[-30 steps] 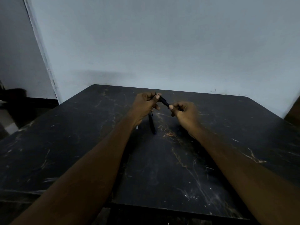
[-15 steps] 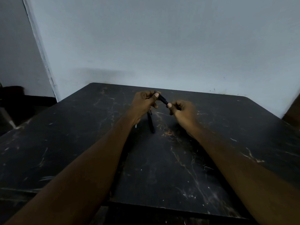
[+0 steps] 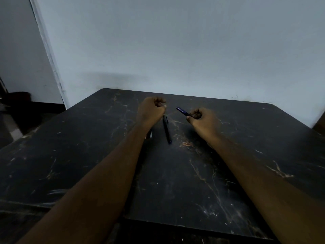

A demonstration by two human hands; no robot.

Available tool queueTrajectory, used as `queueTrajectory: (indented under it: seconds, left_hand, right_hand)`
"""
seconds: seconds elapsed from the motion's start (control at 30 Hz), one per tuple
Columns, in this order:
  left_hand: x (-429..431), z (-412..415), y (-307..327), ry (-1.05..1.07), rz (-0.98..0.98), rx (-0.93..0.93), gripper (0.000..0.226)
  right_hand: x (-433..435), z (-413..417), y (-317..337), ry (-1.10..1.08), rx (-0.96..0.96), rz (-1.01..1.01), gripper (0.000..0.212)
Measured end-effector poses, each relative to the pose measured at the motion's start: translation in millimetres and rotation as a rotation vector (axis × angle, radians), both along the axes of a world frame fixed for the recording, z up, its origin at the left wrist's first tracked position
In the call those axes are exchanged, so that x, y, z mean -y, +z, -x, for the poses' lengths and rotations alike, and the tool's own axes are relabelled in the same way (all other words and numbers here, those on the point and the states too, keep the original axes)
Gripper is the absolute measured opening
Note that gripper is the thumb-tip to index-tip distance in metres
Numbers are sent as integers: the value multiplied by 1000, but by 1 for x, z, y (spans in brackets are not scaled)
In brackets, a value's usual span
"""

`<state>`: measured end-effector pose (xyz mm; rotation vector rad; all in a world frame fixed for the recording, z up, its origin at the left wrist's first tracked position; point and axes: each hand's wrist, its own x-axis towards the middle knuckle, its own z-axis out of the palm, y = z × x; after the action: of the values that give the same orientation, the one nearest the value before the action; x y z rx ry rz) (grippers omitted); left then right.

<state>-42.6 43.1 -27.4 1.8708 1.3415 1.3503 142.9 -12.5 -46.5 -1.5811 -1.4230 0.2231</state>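
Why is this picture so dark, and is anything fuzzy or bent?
Head view: weak light, so the black pen nearly melts into the dark table; head view: the blue pen piece in the right hand stands out, its white print too small to read; head view: a soft shadow lies on the wall above the table, and the wide lens slants the door frame at left.

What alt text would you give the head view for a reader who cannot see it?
The right hand pinches a dark blue pen piece above a black marbled table, apart from the left hand, whose fingers are curled with any contents hidden. A dark pen lies on the table between the hands.
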Motion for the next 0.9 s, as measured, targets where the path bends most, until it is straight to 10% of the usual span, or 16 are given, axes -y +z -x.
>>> queueTrajectory:
  seconds: [0.27, 0.77, 0.9]
  left_hand:
    - [-1, 26, -2, 121, 101, -408, 26]
    - [1, 25, 1, 39, 106, -367, 27]
    - [0, 24, 1, 39, 79, -358, 25]
  right_hand:
    - [13, -6, 6, -59, 278, 139, 22]
    - [21, 39, 4, 132, 631, 117, 62]
    - [24, 45, 4, 151, 596, 96, 43]
